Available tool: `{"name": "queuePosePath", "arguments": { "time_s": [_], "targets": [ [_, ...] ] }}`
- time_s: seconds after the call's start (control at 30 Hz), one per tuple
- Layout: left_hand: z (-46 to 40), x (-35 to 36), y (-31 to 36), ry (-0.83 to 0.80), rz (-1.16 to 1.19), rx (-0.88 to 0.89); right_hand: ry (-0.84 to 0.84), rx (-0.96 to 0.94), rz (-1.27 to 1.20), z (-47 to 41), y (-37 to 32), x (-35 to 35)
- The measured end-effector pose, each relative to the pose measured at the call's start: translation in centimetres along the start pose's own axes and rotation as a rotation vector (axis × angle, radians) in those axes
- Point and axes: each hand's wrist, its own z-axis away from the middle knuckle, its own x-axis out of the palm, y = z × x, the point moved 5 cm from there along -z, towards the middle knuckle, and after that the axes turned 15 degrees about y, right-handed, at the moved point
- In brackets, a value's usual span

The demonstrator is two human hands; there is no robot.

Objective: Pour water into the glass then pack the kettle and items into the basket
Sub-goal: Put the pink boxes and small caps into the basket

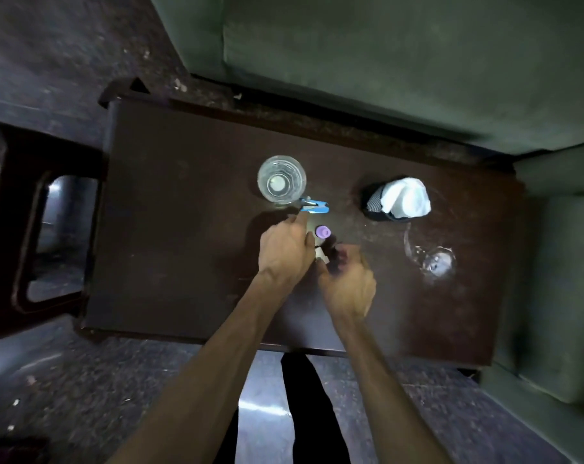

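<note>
A: Right hand [349, 286] fingers?
B: Curled round something small and dark, blurred (can't identify). Left hand [285, 251] fingers bunched beside the purple cap [323, 232].
A: Glass [281, 183]?
B: Upright on the surface [170, 209], far side.

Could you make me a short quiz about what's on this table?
1. True or false: the white cloth sits in a dark basket.
2. Which lies nearest the upright glass? A) purple cap B) blue clip C) cloth
3. Fill in: a second clear glass vessel stands on the table's ____ side.

Key: 1 true; 2 B; 3 right.
</note>
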Motion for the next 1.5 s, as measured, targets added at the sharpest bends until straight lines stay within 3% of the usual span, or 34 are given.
{"name": "queuePosePath", "arguments": {
  "time_s": [0.27,0.4,0.63,0.9,1.3,1.5],
  "targets": [
    [-0.8,3.4,3.0,-0.17,-0.086,0.203,-0.051,-0.06,-0.028,-0.2,0.7,2.7],
    [-0.6,4.2,2.8,-0.126,-0.081,0.186,-0.046,-0.04,-0.06,-0.6,1.4,2.6],
    [2.4,1.5,-0.4,0.131,0.154,-0.055,-0.03,-0.04,-0.206,-0.3,0.2,0.4],
    [6.9,-5.8,-8.2,0.462,0.365,-0.279,-0.075,-0.173,-0.291,4.6,-6.3,1.0],
    [12.6,-22.5,-25.2,1.071,0.454,-0.574,-0.462,-0.436,-0.553,21.0,-27.0,7.2],
    [15.6,-31.3,-35.2,1.338,0.451,-0.687,-0.579,-0.685,-0.649,30.9,-39.3,9.4]
  ]
}}
